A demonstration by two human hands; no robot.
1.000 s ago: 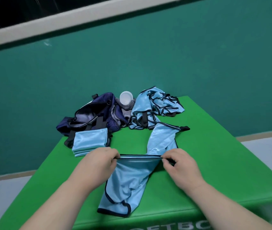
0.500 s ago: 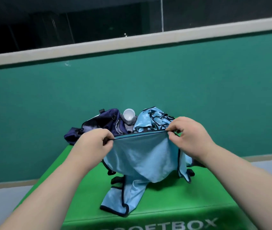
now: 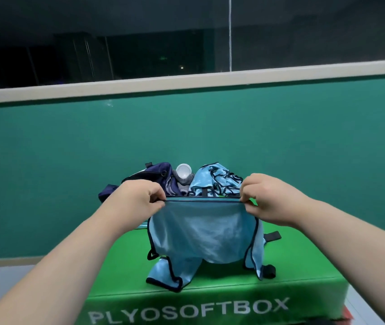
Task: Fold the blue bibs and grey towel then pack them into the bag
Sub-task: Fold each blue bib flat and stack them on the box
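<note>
L hand [image 3: 137,202] & R hand [image 3: 269,198] each pinch 1 blue bib [image 3: 203,231] aloft; 1 bag [image 3: 158,172] behind.

My left hand [image 3: 140,200] and right hand [image 3: 266,198] pinch a blue bib [image 3: 201,231] taut above the green plyo box [image 3: 292,266]; the navy bag [image 3: 156,174] sits at its far edge.

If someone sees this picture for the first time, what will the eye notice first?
A blue bib hangs in the centre, its top edge pinched by the left hand and the right hand. Under it lies a green box; behind it sit a navy bag and a crumpled pile of bibs.
</note>
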